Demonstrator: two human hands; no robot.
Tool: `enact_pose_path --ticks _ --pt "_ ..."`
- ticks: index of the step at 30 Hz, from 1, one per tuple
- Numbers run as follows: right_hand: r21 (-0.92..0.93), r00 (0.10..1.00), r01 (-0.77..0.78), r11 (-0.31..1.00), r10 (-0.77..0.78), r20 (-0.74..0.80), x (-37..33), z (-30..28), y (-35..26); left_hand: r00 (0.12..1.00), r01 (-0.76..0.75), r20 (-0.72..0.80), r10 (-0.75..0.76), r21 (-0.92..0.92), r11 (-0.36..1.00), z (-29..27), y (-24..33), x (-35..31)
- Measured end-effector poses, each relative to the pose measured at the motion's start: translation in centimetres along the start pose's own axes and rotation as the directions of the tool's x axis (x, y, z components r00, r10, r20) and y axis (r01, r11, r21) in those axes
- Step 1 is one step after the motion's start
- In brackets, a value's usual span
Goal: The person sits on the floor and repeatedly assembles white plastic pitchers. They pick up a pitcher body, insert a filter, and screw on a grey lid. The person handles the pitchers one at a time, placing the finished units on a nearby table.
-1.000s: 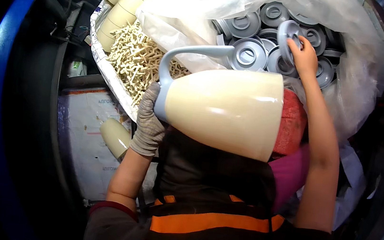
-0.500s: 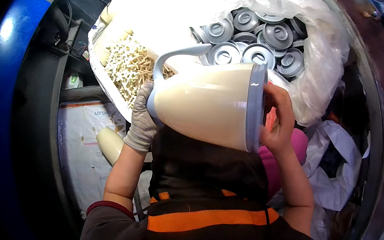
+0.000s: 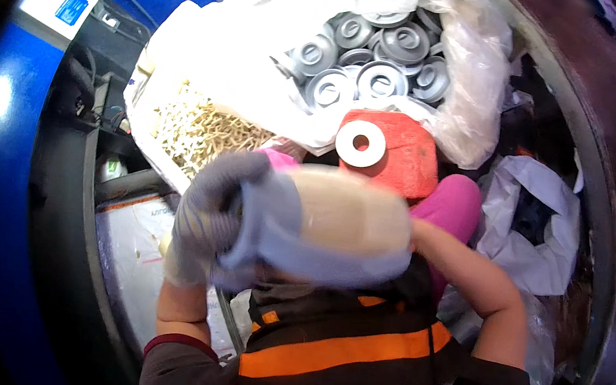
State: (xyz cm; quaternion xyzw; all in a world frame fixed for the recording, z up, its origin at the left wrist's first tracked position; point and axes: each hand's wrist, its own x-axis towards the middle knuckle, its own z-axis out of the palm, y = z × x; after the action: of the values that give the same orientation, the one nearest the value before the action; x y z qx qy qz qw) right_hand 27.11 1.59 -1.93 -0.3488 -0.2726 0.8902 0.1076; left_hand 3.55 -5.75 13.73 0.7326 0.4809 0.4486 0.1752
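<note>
A cream jug (image 3: 359, 208) with blue-grey parts lies sideways across my lap, smeared by motion. My left hand (image 3: 212, 208), in a grey-striped glove, is closed on its left end, around a blue-grey part. A broad blue-grey band, perhaps the handle, runs along the side nearest me. At the jug's right end is my bare right hand (image 3: 419, 235); its fingers are hidden behind the jug. Just beyond the jug, a red block (image 3: 414, 158) carries a white ring (image 3: 348, 152) with a hole in the middle.
Several grey round lids (image 3: 382, 81) fill a clear plastic bag (image 3: 476, 98) at the back. Left of it, a white sack (image 3: 146, 143) holds many small cream pieces (image 3: 204, 127). A white bag (image 3: 521, 257) lies on the right. A blue machine panel (image 3: 6, 155) stands at the left.
The jug has turned and come lower and nearer to me, and its upright handle no longer shows at the back. The red block and white ring have come into sight. The view has shifted.
</note>
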Motion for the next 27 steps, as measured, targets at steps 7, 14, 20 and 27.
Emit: enact_pose_path --ticks 7,14,20,27 --pt "-0.261 0.926 0.354 0.898 -0.296 0.234 -5.3 0.6 -1.5 0.85 0.356 0.486 -0.201 -0.251 0.9 0.6 -0.3 1.7" --pt "-0.307 0.709 0.694 0.651 -0.693 0.135 -18.2 4.7 -3.0 0.985 0.171 0.088 -0.15 -0.342 0.924 6.0 -0.8 4.9" --pt "-0.693 -0.447 0.637 -0.337 -0.894 0.023 -31.4 5.1 -8.8 0.907 0.315 0.377 -0.186 -0.315 0.895 8.9 -3.5 2.2" --pt "-0.835 -0.566 0.548 -0.056 -0.76 -0.321 -39.2 -1.8 -14.0 0.856 0.328 0.46 -0.235 -0.132 0.936 8.7 -5.5 -0.2"
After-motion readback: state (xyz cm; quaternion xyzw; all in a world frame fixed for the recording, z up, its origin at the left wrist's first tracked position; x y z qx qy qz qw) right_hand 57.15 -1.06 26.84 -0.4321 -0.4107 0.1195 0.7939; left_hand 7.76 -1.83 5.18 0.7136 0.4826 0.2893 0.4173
